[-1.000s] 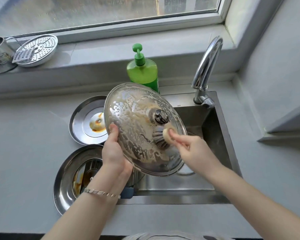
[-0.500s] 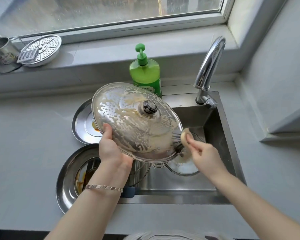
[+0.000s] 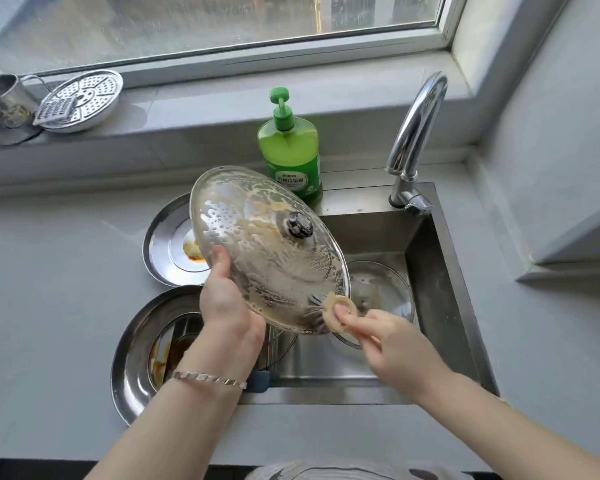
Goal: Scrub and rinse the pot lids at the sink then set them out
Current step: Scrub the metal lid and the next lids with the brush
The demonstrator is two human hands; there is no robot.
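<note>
Brush has moved from knob to lid rim at 5 o'clock; top looks soaped, rinse pending. Left grip clamps lid edge over sink; right grip pinches brush.

- The soapy lid, tilted and gripped at its near-left rim by the left hand, covers the left half of the sink.
- The right hand pinches a scrubber against the lid's near edge and blocks the near middle of the basin.
- A second lid lies in the basin's right part, and the faucet arches over the far right corner.
- The soap bottle stands at the far rim, just behind the soapy lid.
- A far dish and a near dish crowd the desk just left of the sink.
- Hands could pass over the desk left of the dishes and right of the sink.
- The sill's far-left end carries a cup, a steamer plate and a grater.
</note>
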